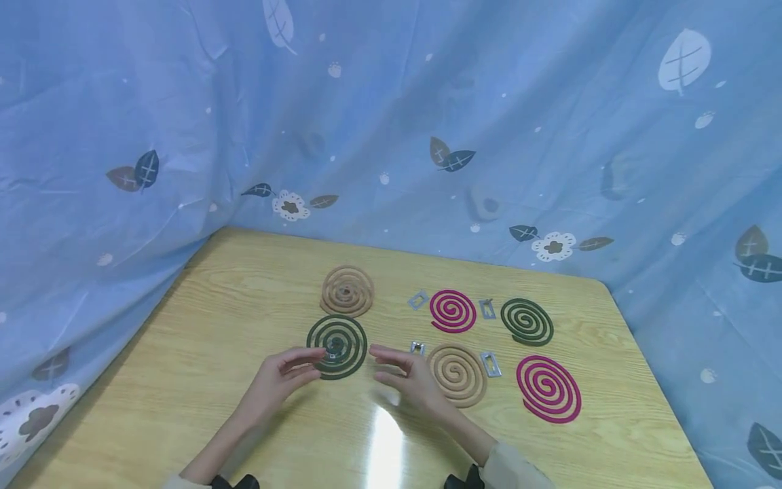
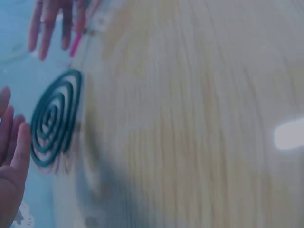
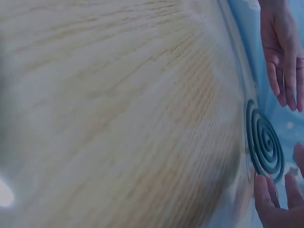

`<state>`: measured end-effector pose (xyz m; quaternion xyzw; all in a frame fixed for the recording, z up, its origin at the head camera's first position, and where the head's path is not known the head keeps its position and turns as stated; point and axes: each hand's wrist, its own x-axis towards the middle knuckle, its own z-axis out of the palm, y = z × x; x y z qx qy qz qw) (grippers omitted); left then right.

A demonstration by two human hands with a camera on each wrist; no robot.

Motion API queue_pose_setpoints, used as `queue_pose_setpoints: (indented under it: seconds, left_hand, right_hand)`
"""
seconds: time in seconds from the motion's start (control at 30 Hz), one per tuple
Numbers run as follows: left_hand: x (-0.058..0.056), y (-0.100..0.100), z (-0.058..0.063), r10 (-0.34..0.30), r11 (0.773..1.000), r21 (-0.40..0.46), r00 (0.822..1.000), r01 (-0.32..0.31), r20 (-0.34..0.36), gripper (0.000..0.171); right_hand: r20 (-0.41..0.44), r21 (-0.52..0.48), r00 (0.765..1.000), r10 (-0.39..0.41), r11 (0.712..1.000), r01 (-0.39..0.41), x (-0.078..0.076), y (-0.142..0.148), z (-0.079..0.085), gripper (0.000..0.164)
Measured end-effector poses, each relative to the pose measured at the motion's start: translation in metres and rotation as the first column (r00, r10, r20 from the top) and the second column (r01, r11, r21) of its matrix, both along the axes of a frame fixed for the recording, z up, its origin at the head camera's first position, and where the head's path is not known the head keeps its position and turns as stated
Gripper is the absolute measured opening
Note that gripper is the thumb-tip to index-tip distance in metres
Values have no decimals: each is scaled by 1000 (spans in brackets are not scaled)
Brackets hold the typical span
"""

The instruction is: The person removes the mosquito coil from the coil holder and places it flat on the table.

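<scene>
A dark green mosquito coil lies between my two hands, with a small shiny piece showing at its centre. My left hand is held at its lower left, fingers extended and apart from it. On the other side is my right hand, fingers pointing inward, near a tan mosquito coil. Neither hand holds anything. Both wrist views show the green coil beside the fingers. Directly behind it is another tan mosquito coil with a small dark spot at its middle.
To the right lie a magenta coil, a second green coil and another magenta coil. Among them are small metal stands, one partly behind my right fingers. A blue patterned cloth hangs behind the wooden table.
</scene>
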<state>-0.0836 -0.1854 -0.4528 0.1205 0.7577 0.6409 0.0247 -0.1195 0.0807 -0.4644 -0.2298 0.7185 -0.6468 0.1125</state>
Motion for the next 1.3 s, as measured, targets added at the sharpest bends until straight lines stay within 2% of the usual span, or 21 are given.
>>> queue_pose_setpoints:
  seconds: [0.13,0.27,0.63,0.77,0.97,1.3]
  left_hand:
    - [-3,-12,-1,77,996,-39,996,-79,-51,42]
    - [-12,-18,-3,109,990,-77,991,-114,-75,46]
    - [-30,-21,-11,115,975,-187,992,-123,-53,52]
    - [-34,-20,-13,128,963,-235,991,-134,-43,53]
    - [-33,-19,-16,132,946,-290,989,-144,-62,54]
    - [-38,-16,-12,156,970,-188,988,-153,-2,52]
  right_hand:
    - [5,23,1000,-15,1000,15,-4,-8,-1,39]
    - [15,45,998,-54,998,53,-9,-11,-1,39]
    - [75,43,994,-74,997,71,-19,-17,-2,39]
    - [110,53,991,-71,996,66,-21,-19,-1,39]
    - [147,71,987,-71,996,61,-20,-24,0,40]
    - [130,67,985,-110,993,102,-21,-27,-2,40]
